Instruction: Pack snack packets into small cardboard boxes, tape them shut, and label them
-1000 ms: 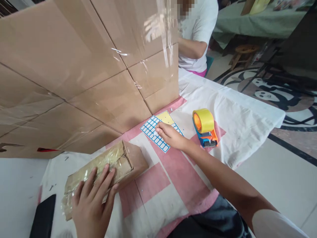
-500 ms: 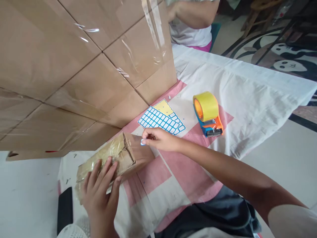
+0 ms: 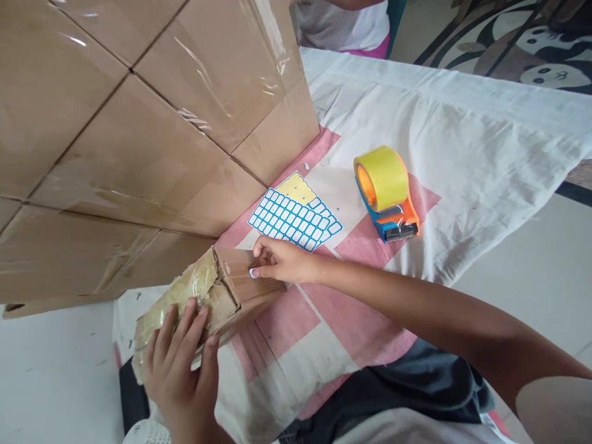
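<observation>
A small cardboard box point(image 3: 231, 290) lies at an angle on the cloth, with clear tape on its top and a torn, ragged flap edge. My left hand point(image 3: 180, 364) rests on its near end, fingers stretched out and apart over the taped side. Between thumb and index finger, my right hand point(image 3: 282, 260) pinches a small white sticker point(image 3: 252, 272) with a blue edge, close over the box's far end. Just beyond that hand lie sticker sheets point(image 3: 296, 216) of white, blue-bordered labels, with bare yellowish backing point(image 3: 296, 187) showing at the top.
A tall stack of taped cartons point(image 3: 198, 135) stands at the left and back. A tape dispenser point(image 3: 386, 194) with a yellow roll sits right of the sheets on the pink and white tablecloth point(image 3: 462, 154). Another person point(image 3: 345, 28) is across the table.
My right hand has moved slightly left with the sticker, now over the box's end face. My left hand stays on the box. The view has shifted a little.
</observation>
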The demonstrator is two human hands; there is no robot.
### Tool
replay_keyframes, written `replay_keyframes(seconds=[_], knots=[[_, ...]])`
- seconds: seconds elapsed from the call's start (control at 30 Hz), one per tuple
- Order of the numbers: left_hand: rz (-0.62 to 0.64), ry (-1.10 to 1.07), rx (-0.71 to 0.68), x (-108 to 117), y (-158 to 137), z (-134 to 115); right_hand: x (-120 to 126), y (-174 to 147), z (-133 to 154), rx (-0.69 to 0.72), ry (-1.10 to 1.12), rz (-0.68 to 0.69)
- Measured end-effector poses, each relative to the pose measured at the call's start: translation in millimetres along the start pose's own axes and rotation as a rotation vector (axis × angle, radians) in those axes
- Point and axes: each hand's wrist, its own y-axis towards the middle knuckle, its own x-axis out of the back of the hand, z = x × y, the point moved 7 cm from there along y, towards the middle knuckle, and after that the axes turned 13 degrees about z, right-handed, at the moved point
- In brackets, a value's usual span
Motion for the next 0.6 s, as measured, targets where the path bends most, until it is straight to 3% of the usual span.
replay_keyframes(seconds=[0.07,0.17,0.43,0.6], knots=[[0.004,-0.001,-0.001,0,1,1,4,-9,5,-0.049,-0.154,-0.133],[0.003,-0.003,-0.001,0,1,0,-3,-22,10,-0.106,-0.292,-0.211],[0.001,0.023,0.043,0,0,-8,-22,-29,1,0.094,-0.011,-0.292],[-0.004,0.021,0.025,-5,-3,0,-27,-35,11,0.14,-0.19,-0.302]])
